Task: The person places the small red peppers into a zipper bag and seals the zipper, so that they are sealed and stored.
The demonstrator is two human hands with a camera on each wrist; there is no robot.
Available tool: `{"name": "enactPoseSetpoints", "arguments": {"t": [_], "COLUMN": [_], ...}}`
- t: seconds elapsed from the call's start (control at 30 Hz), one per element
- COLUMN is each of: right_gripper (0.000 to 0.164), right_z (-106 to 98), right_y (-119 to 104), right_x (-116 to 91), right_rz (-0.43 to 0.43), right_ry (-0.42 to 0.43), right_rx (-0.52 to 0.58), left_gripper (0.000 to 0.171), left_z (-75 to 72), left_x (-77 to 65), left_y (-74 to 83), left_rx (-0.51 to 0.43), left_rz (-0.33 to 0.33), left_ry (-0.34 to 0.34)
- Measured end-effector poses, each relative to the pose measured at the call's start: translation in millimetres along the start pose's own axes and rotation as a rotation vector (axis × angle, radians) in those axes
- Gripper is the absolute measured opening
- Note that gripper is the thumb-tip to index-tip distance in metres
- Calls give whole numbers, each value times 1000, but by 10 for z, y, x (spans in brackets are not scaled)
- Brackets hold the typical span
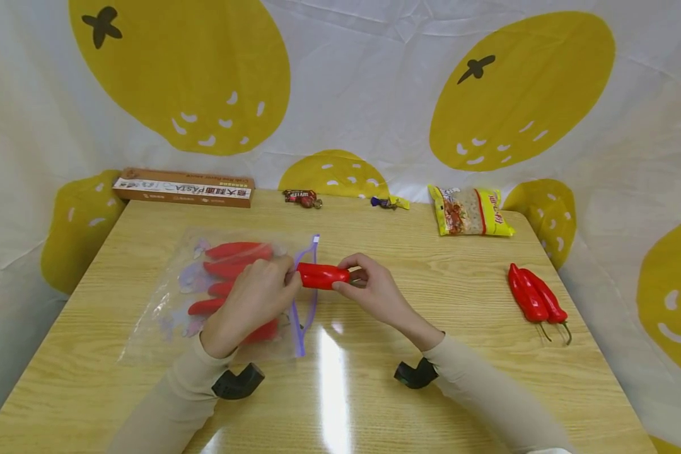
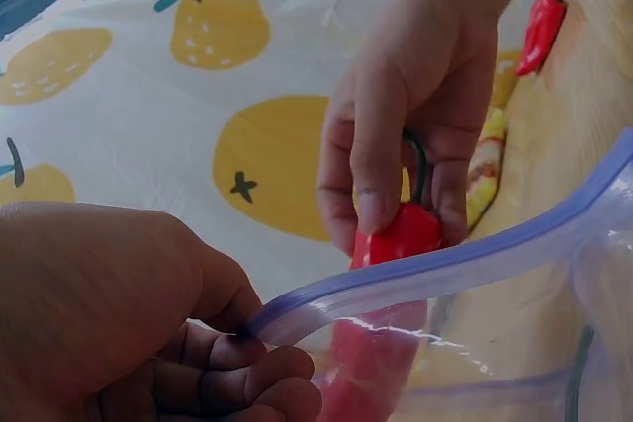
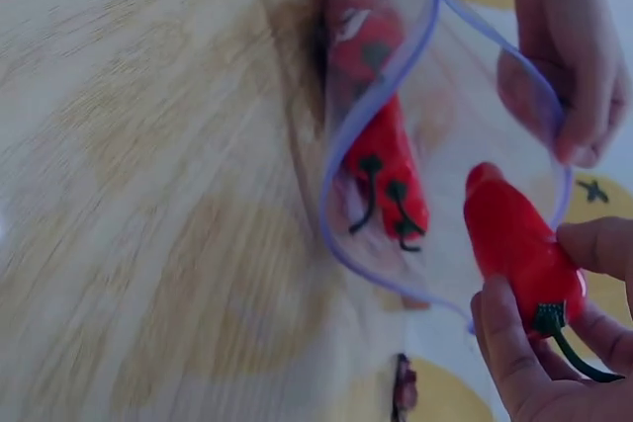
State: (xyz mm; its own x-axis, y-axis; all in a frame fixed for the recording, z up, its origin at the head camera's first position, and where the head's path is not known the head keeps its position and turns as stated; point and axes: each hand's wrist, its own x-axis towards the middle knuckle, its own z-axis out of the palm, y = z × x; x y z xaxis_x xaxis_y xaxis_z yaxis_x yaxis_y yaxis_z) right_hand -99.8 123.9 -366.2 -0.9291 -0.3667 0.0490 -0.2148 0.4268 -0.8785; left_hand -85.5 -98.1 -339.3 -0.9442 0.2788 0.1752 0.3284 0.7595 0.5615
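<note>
My right hand (image 1: 371, 287) grips a red chili pepper (image 1: 322, 276) near its stem end. The pepper's tip points left into the mouth of a clear zip bag (image 1: 164, 302) with a purple zip edge. With thumb and fingers my left hand (image 1: 255, 296) pinches that zip edge (image 2: 396, 272), holding the mouth apart. Several red peppers (image 3: 391, 160) lie inside the bag, their green stems toward the opening in the right wrist view. In the left wrist view the held pepper's lower part shows through the clear film.
Two more red peppers (image 1: 533, 299) lie at the table's right side. Along the back stand a brown pasta box (image 1: 184, 188), small wrapped candies (image 1: 302, 198), another candy pair (image 1: 389, 202) and a yellow food packet (image 1: 471, 211). A patterned cloth (image 1: 352, 94) hangs behind.
</note>
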Motion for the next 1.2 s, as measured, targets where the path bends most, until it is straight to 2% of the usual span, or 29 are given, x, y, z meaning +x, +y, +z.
{"name": "enactPoseSetpoints", "arguments": {"t": [0.27, 0.43, 0.7, 0.9, 1.0, 1.1, 1.2], "right_gripper": [30, 34, 29, 24, 26, 19, 15], "right_z": [288, 423, 506, 583, 678, 775, 846], "right_y": [1, 9, -265, -332, -225, -107, -51], "right_x": [175, 223, 231, 326, 424, 523, 591], "right_rz": [-12, -6, -2, 23, 31, -28, -128], "right_ry": [8, -29, -106, -86, -94, -93, -55], "right_rx": [92, 166, 244, 233, 220, 144, 67], "left_gripper": [19, 20, 21, 21, 22, 22, 23], "left_z": [15, 17, 25, 19, 17, 19, 22], "left_x": [2, 4, -5, 0, 2, 1, -1], "left_y": [13, 15, 18, 24, 27, 30, 32], "left_rx": [1, 10, 35, 37, 35, 34, 43], "left_rz": [27, 45, 77, 82, 80, 78, 76], "left_ry": [-7, 3, 27, 24, 22, 22, 25]}}
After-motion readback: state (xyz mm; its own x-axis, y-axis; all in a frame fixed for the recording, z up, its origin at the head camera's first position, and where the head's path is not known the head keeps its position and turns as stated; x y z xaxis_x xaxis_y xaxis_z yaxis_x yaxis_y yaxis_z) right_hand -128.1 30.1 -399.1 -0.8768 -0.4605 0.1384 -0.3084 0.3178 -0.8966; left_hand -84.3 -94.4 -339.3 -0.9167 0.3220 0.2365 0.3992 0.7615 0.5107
